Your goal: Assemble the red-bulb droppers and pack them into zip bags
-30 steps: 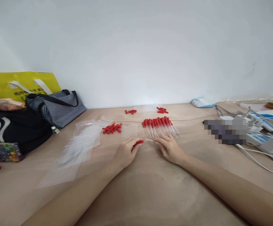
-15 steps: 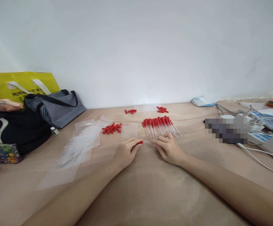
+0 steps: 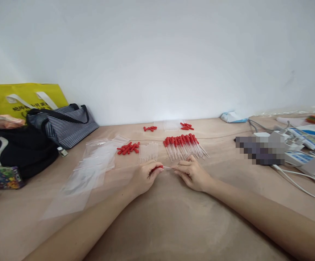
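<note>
My left hand (image 3: pixel 145 177) is closed on a red rubber bulb (image 3: pixel 158 167). Between thumb and fingers of my right hand (image 3: pixel 191 174) is the right end of a thin clear dropper tube (image 3: pixel 167 167), whose left end meets the bulb. Just beyond my right hand, several droppers with red bulbs fitted (image 3: pixel 183 145) lie side by side. A row of bare clear tubes (image 3: pixel 148 151) is behind my left hand, and a pile of loose red bulbs (image 3: pixel 128 148) lies to its left.
Clear plastic bags (image 3: pixel 92 174) lie left of my hands. Smaller groups of red bulbs (image 3: pixel 187 126) and tubes (image 3: pixel 171 125) sit near the wall. At far left are a striped bag (image 3: pixel 65 125) and a yellow bag (image 3: pixel 24 94); chargers with white cables (image 3: pixel 306 177) are at right.
The red bulb and tube have shifted slightly left and down, staying in line between my hands. Both hands keep their hold; the laid-out groups look the same.
</note>
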Tool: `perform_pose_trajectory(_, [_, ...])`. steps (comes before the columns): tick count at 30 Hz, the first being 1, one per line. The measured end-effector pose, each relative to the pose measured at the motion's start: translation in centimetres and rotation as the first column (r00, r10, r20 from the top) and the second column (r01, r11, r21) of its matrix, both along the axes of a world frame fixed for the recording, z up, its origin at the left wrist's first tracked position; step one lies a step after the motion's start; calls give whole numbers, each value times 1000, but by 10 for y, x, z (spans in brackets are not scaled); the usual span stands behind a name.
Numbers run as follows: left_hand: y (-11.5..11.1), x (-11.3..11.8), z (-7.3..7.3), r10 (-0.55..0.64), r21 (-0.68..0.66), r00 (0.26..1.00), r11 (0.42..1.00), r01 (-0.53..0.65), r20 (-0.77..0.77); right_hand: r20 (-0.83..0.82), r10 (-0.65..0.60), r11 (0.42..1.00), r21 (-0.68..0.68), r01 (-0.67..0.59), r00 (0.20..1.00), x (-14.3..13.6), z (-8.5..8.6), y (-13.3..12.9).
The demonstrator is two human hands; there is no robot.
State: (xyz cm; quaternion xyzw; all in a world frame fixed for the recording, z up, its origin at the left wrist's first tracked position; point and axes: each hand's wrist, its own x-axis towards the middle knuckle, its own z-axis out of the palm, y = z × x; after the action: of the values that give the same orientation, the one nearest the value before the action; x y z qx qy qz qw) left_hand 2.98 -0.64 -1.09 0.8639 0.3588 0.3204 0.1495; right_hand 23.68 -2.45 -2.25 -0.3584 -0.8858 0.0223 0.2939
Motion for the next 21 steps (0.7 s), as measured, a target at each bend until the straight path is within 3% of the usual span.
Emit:
perform_pose_trajectory(8, [-5,1,2,-124,19,984,992,127,-126,235,1,981,189,-46,972,8,2,7])
perform_pose_trajectory(21, [-5,2,0,-169,33,977,984,174,-129,104,8,991,133,-22,995,-3,0,0])
